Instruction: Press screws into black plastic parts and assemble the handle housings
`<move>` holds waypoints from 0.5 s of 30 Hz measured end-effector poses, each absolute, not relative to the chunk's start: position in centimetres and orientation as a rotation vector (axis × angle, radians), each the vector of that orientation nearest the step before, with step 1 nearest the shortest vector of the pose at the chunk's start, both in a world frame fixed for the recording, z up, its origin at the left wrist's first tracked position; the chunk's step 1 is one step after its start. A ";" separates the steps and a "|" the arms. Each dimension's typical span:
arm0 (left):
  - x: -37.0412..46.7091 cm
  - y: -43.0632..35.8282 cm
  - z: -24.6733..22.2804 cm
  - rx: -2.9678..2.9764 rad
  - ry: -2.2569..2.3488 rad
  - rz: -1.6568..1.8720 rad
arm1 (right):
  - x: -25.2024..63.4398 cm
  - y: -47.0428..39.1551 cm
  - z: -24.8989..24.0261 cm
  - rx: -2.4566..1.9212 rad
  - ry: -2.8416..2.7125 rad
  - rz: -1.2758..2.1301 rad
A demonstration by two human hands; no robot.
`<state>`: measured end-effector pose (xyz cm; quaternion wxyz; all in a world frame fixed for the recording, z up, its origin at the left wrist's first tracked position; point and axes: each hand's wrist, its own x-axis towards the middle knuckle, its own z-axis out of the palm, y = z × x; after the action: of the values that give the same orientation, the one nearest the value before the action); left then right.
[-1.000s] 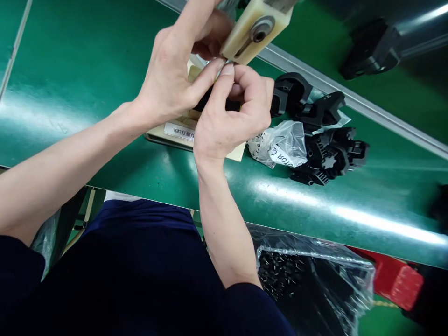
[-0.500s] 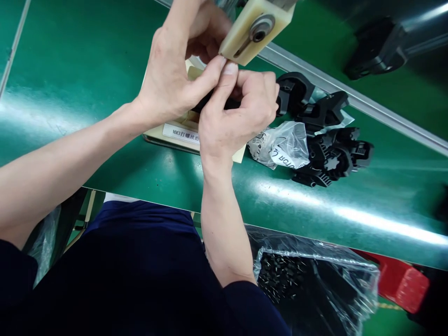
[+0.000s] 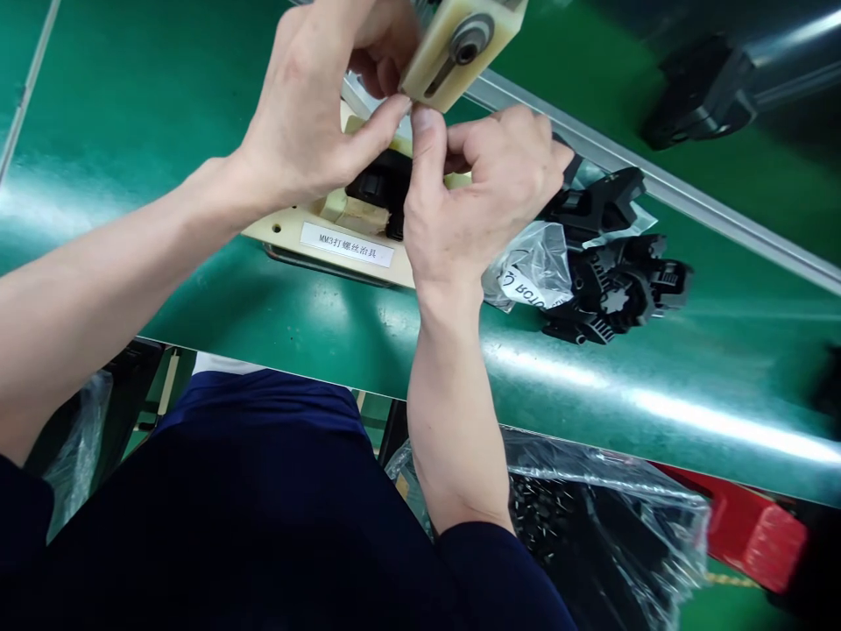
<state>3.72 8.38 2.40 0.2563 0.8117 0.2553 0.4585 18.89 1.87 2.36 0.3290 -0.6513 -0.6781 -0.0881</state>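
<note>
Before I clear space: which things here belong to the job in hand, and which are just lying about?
Likely in the job: cream slotted block; labelled base; black part on it.
Apparently lying about: loose black parts; clear plastic bag; red object.

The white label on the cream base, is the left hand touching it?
Apart. The head view shows bare cream base between the left hand and the white label.

White light (image 3: 736, 425) streaked right across the glossy green worktop (image 3: 315, 320)! Along its far side ran a metal rail (image 3: 696, 206); beyond the worktop, a darker green surface (image 3: 584, 96); below its near edge, green floor (image 3: 710, 609) peeked out.
</note>
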 end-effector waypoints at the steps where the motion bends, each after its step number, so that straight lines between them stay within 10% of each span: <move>1: 3.8 8.4 2.6 2.185 0.735 1.213 | 19.0 1.9 2.3 -1.695 -1.776 -0.229; 15: 3.1 7.7 2.9 1.661 0.774 1.254 | 20.0 2.9 1.3 -1.654 -1.753 0.059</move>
<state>3.12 7.68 2.87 0.4445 0.6702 0.3124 0.5057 19.98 2.92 1.31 0.3572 -0.6407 -0.6792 0.0230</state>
